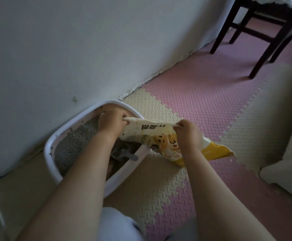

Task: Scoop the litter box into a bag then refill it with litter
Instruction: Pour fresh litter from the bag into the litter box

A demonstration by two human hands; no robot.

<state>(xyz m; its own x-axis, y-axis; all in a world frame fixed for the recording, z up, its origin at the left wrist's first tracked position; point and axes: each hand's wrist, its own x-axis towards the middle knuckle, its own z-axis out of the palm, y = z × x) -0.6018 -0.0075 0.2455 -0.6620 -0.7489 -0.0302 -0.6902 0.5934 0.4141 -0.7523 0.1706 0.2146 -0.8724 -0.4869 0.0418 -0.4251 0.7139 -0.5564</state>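
Gripping the litter bag [152, 134] at its top edge, I have both hands closed on it: the left hand [110, 121] pinches one corner of the seam with curled fingers [120, 117], and the right hand [187, 132] pinches the opposite corner, so the seam is stretched taut between them. The bag sits just below the centre of view; its top end is over the litter box [49, 146] at the box's 2 o'clock rim, and its yellow bottom end trails toward 4 o'clock above the foam floor mat [202, 101]. I cannot tell whether that end touches the mat. The box lies at 8 o'clock of the view, against the wall, with grey litter [74, 143] covering its floor and a grey scoop [124, 153] resting inside at its 4 o'clock side. I judge the step in hand to be the refill, specifically opening the bag; I cannot see whether the seam has parted. The next move calls for an opposed pull to open the mouth, then tipping that mouth toward 9 o'clock so the pour lands inside the rim.
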